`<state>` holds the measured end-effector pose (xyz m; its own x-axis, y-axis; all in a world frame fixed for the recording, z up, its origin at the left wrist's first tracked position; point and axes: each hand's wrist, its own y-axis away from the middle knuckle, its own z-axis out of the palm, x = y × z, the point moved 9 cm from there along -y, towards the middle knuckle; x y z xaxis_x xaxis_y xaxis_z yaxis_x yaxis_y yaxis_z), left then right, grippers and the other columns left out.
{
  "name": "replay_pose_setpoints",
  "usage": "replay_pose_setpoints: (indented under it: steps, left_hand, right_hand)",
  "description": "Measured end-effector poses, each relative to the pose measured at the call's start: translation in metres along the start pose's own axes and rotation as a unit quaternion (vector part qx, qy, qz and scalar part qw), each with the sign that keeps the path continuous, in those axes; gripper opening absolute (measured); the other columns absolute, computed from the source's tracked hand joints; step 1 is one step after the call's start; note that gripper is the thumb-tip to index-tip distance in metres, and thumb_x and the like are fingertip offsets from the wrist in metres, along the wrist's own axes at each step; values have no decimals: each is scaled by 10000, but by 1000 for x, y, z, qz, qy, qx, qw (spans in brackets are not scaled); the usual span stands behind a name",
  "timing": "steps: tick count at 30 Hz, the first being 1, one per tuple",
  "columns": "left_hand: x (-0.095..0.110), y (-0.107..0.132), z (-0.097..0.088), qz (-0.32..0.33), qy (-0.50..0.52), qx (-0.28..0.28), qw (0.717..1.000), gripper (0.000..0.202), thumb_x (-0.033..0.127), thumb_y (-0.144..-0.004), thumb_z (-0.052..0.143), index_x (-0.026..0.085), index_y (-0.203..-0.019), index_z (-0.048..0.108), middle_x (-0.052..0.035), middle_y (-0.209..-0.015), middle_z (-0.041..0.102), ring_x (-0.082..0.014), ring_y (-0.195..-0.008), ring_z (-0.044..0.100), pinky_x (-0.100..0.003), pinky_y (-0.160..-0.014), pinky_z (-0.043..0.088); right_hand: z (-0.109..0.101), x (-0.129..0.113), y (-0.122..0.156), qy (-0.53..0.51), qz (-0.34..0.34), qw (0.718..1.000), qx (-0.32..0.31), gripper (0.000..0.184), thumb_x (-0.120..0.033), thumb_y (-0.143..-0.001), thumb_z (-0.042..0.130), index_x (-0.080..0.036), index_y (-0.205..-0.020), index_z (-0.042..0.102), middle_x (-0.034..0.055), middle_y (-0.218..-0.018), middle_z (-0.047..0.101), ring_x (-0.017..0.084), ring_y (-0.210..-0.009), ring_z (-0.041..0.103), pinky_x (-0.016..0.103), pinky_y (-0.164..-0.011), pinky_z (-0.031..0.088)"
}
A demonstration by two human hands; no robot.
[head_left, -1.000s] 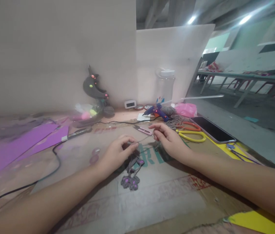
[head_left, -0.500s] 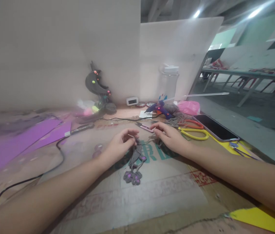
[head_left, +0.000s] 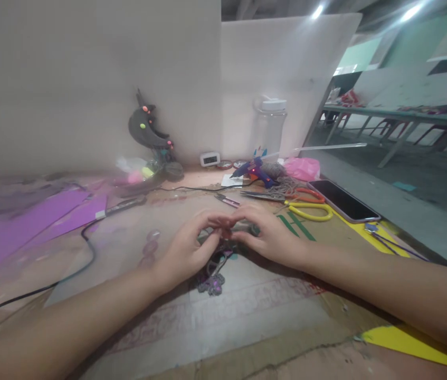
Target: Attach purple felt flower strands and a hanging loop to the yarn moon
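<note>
My left hand [head_left: 188, 246] and my right hand [head_left: 265, 235] meet at the middle of the cardboard sheet [head_left: 255, 311], fingertips pinched together over a small grey and purple craft piece [head_left: 212, 277]. The piece lies on the cardboard, partly hidden under my left fingers; its purple flower-like end sticks out below. Both hands have curled, closed fingers on the grey upper part of it. A thin grey string or wire seems to run between the fingertips, too small to make out clearly.
Yellow and orange scissors [head_left: 306, 205], a blue glue gun [head_left: 253, 172], a phone [head_left: 342, 200], a small pink cutter [head_left: 227, 200] and a pink bag [head_left: 301, 168] lie behind my right hand. Purple foam sheets [head_left: 29, 227], a black cable [head_left: 68, 272], a dark figurine [head_left: 146, 129] and a clear jar [head_left: 271, 129] stand further back.
Both hands have drawn together from apart until the fingertips touch over the craft piece. The view has shifted slightly.
</note>
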<state>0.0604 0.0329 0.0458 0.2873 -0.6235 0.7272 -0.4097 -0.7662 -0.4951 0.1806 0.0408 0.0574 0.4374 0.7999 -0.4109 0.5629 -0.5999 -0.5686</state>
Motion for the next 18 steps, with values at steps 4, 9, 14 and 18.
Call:
replay_pose_setpoints:
  steps: [4, 9, 14, 18]
  left_hand:
    - [6, 1, 0, 29, -25, -1, 999, 290, 96, -886, 474, 231, -1131, 552, -44, -1082, 615, -163, -982, 605, -308, -886, 483]
    - [1, 3, -1, 9, -23, 13, 1000, 284, 156, -892, 509, 228, -1166, 537, -59, -1116, 611, -173, -994, 601, -315, -899, 482]
    - [-15, -3, -2, -85, -1, -2, 996, 257, 321, -907, 533, 203, -1129, 583, -64, -1087, 653, -195, -992, 610, -326, -902, 477]
    - [-15, -10, 2, -99, -23, -36, 994, 244, 382, -907, 512, 205, -881, 676, -28, -913, 701, -198, -898, 627, -319, -868, 479]
  right_hand:
    - [1, -1, 1, -27, -3, 1000, -7, 144, -256, -856, 650, -215, -994, 643, 50, -970, 703, 207, -968, 610, 393, -892, 462]
    - [-8, -9, 1, -39, -44, 998, 35, 76, -243, -863, 635, -212, -932, 642, 45, -900, 708, 200, -905, 621, 403, -897, 466]
    - [-22, -19, 1, -9, -78, 994, 80, 43, -196, -881, 591, -220, -885, 626, 44, -852, 702, 198, -890, 606, 420, -906, 456]
    - [-22, -27, 1, 24, -112, 991, 69, 37, -197, -887, 584, -225, -879, 606, 36, -866, 703, 191, -879, 604, 429, -930, 434]
